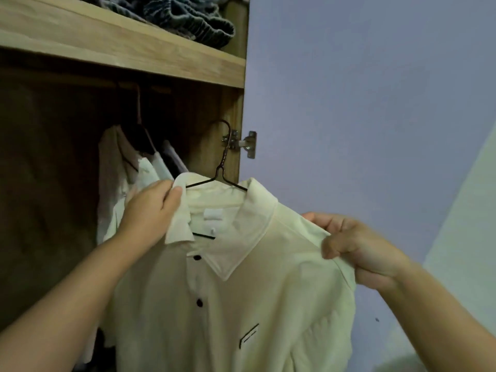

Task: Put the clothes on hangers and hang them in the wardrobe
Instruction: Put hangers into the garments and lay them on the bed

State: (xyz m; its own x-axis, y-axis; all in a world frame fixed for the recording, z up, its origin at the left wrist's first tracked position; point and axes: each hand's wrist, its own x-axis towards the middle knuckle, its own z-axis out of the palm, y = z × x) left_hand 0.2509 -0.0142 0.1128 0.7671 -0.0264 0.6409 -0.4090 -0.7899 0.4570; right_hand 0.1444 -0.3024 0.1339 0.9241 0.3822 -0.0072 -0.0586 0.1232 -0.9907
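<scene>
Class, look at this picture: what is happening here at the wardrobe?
A person holds a pale yellow polo shirt that is already on a wire hanger. The left hand grips the collar and the right hand pinches the shoulder. The hanger's hook is free, not yet on the rail, beside other hung shirts.

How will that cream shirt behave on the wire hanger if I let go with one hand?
The shirt looks thin and floppy, draping in folds, so it would probably sag. The hanger is slim wire, likely light and apt to swing. Left hand and right hand steady it.
</scene>
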